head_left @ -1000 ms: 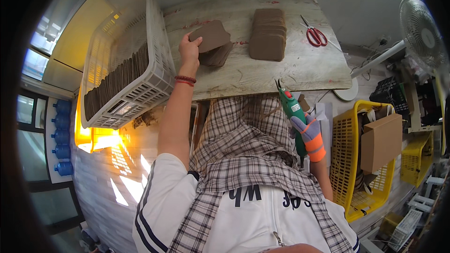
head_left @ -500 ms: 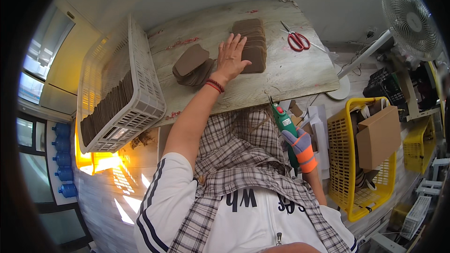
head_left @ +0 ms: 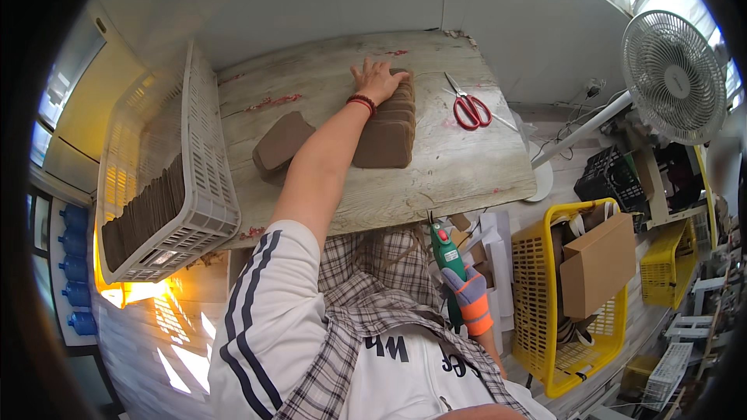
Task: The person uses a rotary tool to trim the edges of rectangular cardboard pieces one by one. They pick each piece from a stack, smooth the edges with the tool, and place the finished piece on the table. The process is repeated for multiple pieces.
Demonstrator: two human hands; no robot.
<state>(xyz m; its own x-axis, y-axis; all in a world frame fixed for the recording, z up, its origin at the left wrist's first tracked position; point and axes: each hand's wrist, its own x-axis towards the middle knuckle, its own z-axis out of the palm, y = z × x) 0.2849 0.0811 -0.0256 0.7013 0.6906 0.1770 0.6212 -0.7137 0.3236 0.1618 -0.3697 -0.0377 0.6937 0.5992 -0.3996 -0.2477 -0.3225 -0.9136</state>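
Note:
My left hand (head_left: 377,84), bare and with a red bracelet at the wrist, rests over the far end of a fanned stack of brown flat pieces (head_left: 383,145). Its fingers are spread and touch the stack; the hand covers part of it. Left of my forearm lies a second, looser pile of brown pieces (head_left: 283,140), partly hidden by the arm. In my right hand (head_left: 468,292), which wears a grey and orange glove, is a green power cutter (head_left: 446,252) with a red button and a dark pointed tip. It is held beside my lap, just off the table's near edge.
Red-handled scissors (head_left: 471,111) lie on the right part of the worn pale table (head_left: 467,175). At the left a white plastic crate (head_left: 210,148) holds rows of brown pieces. To the right stand a yellow basket (head_left: 529,295) with a cardboard box (head_left: 597,266) and a fan (head_left: 675,78).
My left hand has moved from the left side of the fanned stack to its far end. The view has shifted, and my right hand still holds the cutter.

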